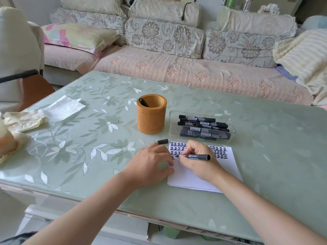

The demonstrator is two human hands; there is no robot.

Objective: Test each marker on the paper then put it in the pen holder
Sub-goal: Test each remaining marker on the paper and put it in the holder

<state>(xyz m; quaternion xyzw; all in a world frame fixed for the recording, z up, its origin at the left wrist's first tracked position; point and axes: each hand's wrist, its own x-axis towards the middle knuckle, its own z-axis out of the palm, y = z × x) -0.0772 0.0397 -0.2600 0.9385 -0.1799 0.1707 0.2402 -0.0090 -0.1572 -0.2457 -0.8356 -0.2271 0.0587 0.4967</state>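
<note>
On the table (106, 156) at your 12 o'clock: testing under way, most of it ahead.
Your left hand (150, 163) lies flat with straight fingers, holding nothing, steadying the left edge of the paper (194, 179). At its 12 o'clock the pen holder (151, 117) has one black marker (143, 102) in it. A loose cap (163, 141) lies by your fingertips. Your right hand (200, 163) pinches the uncapped marker (196, 157), tip on the paper among rows of test marks. At 1 o'clock the clear tray (232, 124) holds several capped markers (201, 129), so I judge those remain.
</note>
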